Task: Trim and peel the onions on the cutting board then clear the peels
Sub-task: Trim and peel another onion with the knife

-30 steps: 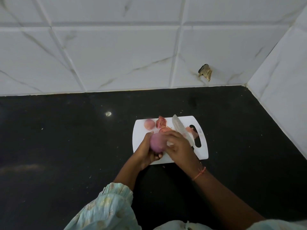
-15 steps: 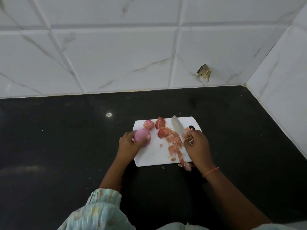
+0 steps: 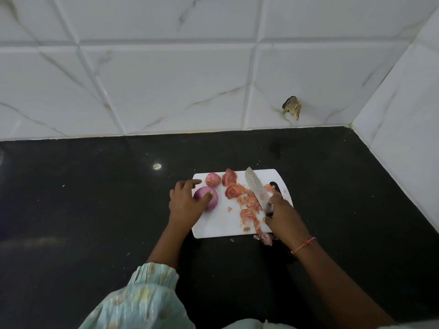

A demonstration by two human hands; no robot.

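Note:
A white cutting board point(image 3: 221, 225) lies on the black counter. My left hand point(image 3: 185, 203) rests at the board's left edge, its thumb on a peeled purple onion point(image 3: 209, 199). A smaller peeled onion point(image 3: 212, 179) sits behind it at the board's back left. Two reddish onion pieces point(image 3: 230, 176) point(image 3: 232, 191) lie mid-board. My right hand point(image 3: 283, 218) grips the knife's handle; the knife blade point(image 3: 255, 186) lies across the board, pointing away. Orange-pink peels point(image 3: 249, 207) are strewn along the blade's left side, and a few peels point(image 3: 264, 238) spill over the board's front edge.
The black counter point(image 3: 95, 210) spreads wide to the left and in front of the board. White marble-look tile walls point(image 3: 166, 86) close the back and the right side. A chipped hole point(image 3: 291, 109) marks the back wall. Small scraps dot the counter.
My left hand carried the purple onion from mid-board to the board's left and set it down. My right hand with the knife moved to the right, and the peels now lie exposed.

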